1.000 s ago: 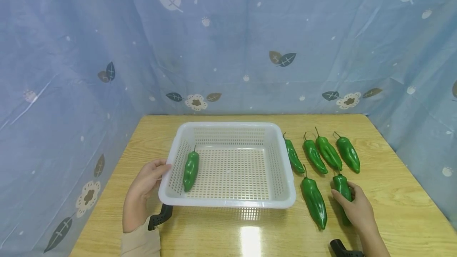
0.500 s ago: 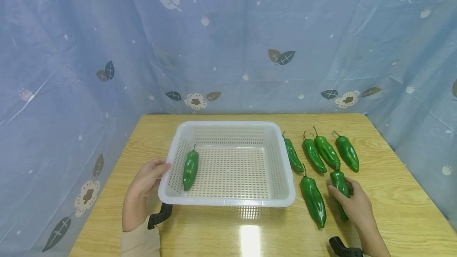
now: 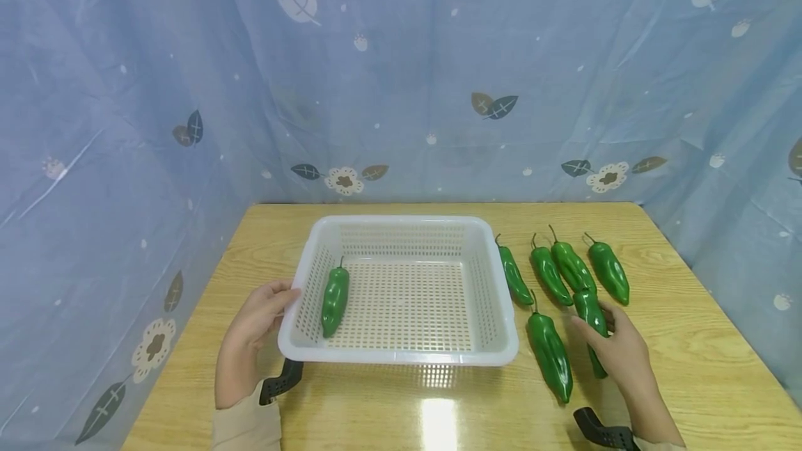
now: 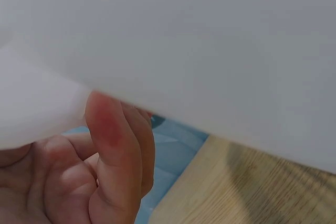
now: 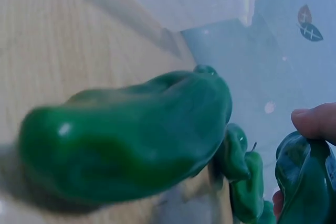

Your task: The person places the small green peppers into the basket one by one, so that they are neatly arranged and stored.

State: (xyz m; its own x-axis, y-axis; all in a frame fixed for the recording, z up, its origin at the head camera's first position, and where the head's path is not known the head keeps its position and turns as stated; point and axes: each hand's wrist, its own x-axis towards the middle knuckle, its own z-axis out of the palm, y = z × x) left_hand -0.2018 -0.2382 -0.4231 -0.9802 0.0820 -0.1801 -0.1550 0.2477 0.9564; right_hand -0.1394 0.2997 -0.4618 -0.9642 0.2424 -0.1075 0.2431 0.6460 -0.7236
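Observation:
My left hand [image 3: 260,312] grips the left rim of a white plastic basket [image 3: 401,355], its thumb over the edge. Up close in the left wrist view, its curled fingers [image 4: 113,150] meet the pale rim. One green pepper [image 3: 335,301] lies inside the basket, toward the left wall. To the basket's right, my right hand [image 3: 622,348] holds another green pepper [image 3: 590,312] between thumb and fingers; its stem end overlaps a pepper behind it. That held pepper [image 5: 307,182] shows at the right edge of the right wrist view, where a nearer pepper [image 5: 126,137] fills the foreground.
A loose green pepper [image 3: 551,359] lies left of my right hand. Farther back, several more green peppers [image 3: 609,273] lie in a row, the leftmost beside the basket wall. A blue patterned curtain [image 3: 401,89] hangs around the wooden table [image 3: 351,402].
My right hand has moved slightly away from me and to the left with the pepper, bringing it over the one behind. My left hand and the basket stay in place.

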